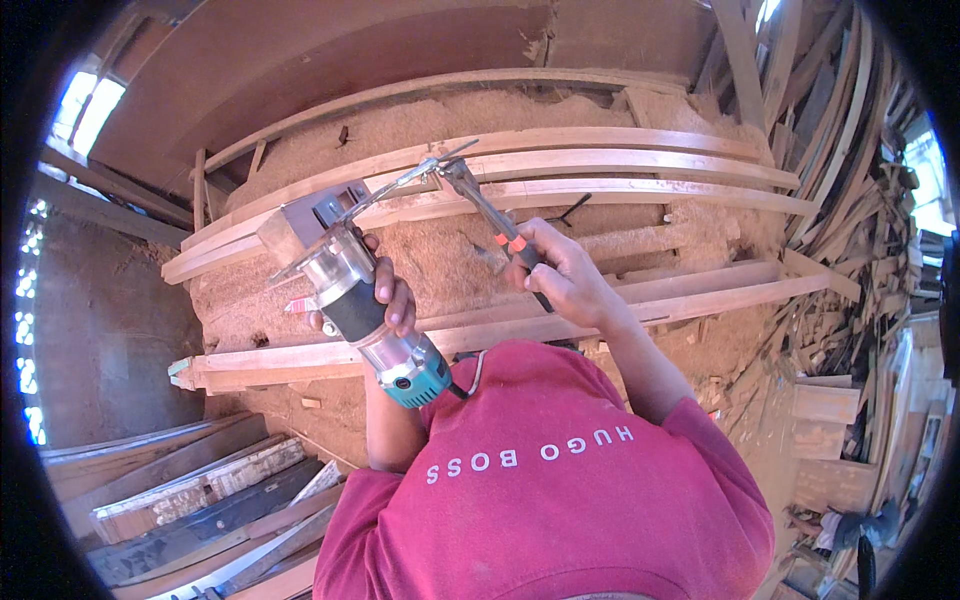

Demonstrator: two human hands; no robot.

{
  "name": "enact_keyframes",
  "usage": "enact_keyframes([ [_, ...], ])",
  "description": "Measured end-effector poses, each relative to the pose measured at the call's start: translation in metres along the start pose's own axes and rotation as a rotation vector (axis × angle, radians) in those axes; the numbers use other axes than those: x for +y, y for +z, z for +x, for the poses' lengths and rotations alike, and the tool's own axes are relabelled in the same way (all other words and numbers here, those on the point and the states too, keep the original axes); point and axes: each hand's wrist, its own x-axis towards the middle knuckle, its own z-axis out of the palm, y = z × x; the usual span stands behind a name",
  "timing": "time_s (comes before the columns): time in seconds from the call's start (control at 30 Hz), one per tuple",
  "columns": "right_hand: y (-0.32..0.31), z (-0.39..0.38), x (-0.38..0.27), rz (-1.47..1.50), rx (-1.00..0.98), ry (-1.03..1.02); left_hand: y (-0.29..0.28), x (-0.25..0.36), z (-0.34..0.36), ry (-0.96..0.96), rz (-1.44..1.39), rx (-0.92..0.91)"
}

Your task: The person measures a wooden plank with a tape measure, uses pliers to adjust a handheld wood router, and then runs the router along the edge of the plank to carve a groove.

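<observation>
My left hand (393, 295) is wrapped round a trim router (350, 310) with a silver body, black band and teal top, held tilted over the boards at the centre. A metal plate and long bar (392, 188) are attached to its base, beside a squarish metal part (290, 228). My right hand (555, 270) grips pliers (485, 210) with black and orange handles. The pliers' jaws are at a fitting on the bar, at its upper part. My pink shirt (540, 510) fills the lower middle.
Long planed timbers (680, 165) lie across sawdust (410, 265) behind the tools, with another timber (730, 298) nearer me. Scrap wood slats (850, 120) are heaped along the right. Stacked boards (200, 480) lie at lower left, below a grey wall (110, 320).
</observation>
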Motion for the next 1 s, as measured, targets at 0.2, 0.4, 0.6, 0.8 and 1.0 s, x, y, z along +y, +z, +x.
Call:
enact_keyframes([
  [0.2, 0.004, 0.000, -0.004, -0.042, 0.037, 0.003, 0.001, 0.000, -0.001, 0.002, -0.019, 0.003],
  [0.4, 0.002, 0.001, 0.001, -0.118, 0.043, -0.031, 0.003, 0.001, 0.000, 0.003, -0.019, 0.003],
  [0.6, 0.003, 0.002, 0.006, -0.249, 0.071, -0.117, 0.001, 0.003, -0.002, 0.000, -0.014, -0.005],
  [0.8, 0.013, 0.002, 0.000, -0.362, 0.260, -0.140, -0.001, 0.004, -0.003, -0.015, -0.032, -0.005],
  [1.0, 0.004, 0.003, 0.010, -0.236, -0.009, -0.059, 0.003, 0.003, 0.003, -0.069, -0.041, -0.007],
])
